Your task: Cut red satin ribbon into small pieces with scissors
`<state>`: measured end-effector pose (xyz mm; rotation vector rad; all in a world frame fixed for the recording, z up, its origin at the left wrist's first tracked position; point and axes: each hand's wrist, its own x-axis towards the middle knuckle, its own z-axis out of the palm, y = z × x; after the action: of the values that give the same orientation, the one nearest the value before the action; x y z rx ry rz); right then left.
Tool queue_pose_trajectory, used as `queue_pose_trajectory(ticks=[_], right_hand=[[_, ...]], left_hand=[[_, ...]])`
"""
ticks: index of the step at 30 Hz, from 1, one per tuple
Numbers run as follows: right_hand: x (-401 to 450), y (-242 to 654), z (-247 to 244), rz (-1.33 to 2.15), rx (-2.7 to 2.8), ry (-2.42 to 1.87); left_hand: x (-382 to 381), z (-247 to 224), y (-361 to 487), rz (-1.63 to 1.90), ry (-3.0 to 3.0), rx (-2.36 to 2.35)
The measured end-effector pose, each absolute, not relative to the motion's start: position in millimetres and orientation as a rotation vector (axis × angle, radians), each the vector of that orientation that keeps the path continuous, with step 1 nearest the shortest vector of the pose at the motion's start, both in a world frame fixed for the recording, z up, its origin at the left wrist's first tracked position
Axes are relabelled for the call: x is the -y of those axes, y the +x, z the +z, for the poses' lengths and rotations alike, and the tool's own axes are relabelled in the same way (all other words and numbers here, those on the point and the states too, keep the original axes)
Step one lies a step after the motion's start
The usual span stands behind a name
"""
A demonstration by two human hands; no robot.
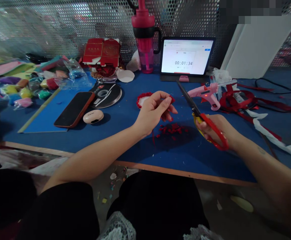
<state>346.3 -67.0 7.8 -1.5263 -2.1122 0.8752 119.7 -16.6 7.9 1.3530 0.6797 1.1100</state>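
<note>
My left hand (pixel 155 110) is raised over the blue table, thumb and forefinger pinching a small red piece (pixel 172 99). In my right hand (pixel 214 128) are scissors (pixel 215 130) with red and yellow handles; their dark blades point up and left, near the left fingertips but apart from them. Small red scraps (pixel 174 129) lie on the table below, between the hands. Partly hidden behind my left hand is a round white piece with a red ruffled edge (pixel 143 100). A pink glue gun (pixel 208 94) lies just beyond the scissors.
A tablet (pixel 187 56) and a pink bottle (pixel 146 43) stand at the back. To the left are a phone (pixel 74 109), a cream case (pixel 93 116), a ribbon spool (pixel 106 95) and bagged colored clay (pixel 25 92). Red ribbons (pixel 240 100) and white strips (pixel 268 130) lie right.
</note>
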Motion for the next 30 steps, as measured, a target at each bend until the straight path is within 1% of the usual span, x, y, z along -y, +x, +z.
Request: queue_pose_trajectory(ticks=[2,5,7,10,13,15,24,30], right_hand=[[67.5,349.7,4.5,0.986,1.998,-1.475],[67.8,353.5,3.1,1.036,1.973,-1.413],[67.9,354.6,5.1,0.978,2.057,-1.413],[68.5,353.0,11.0,0.792,2.235,-1.431],[69.2,347.8,16.9,0.613,2.373,-1.517],[69.4,344.4,18.9,0.556,2.424,-1.564],[67.2,344.5,13.9,0.527,2.453,-1.459],[66.6,341.8,17.5,0.601,2.440,-1.460]], left_hand=[[15.3,6.5,120.1,1.104,1.351,-0.685],[14.5,5.8,121.1,1.134,1.321,-0.711],[14.8,6.0,122.1,1.159,1.303,-0.722],[15.6,7.0,123.0,1.176,1.289,-0.713],[16.7,8.5,122.7,1.172,1.294,-0.713],[17.4,9.3,122.1,1.182,1.310,-0.734],[19.6,11.0,120.9,1.138,1.335,-0.730],[19.7,10.6,119.8,1.111,1.344,-0.683]])
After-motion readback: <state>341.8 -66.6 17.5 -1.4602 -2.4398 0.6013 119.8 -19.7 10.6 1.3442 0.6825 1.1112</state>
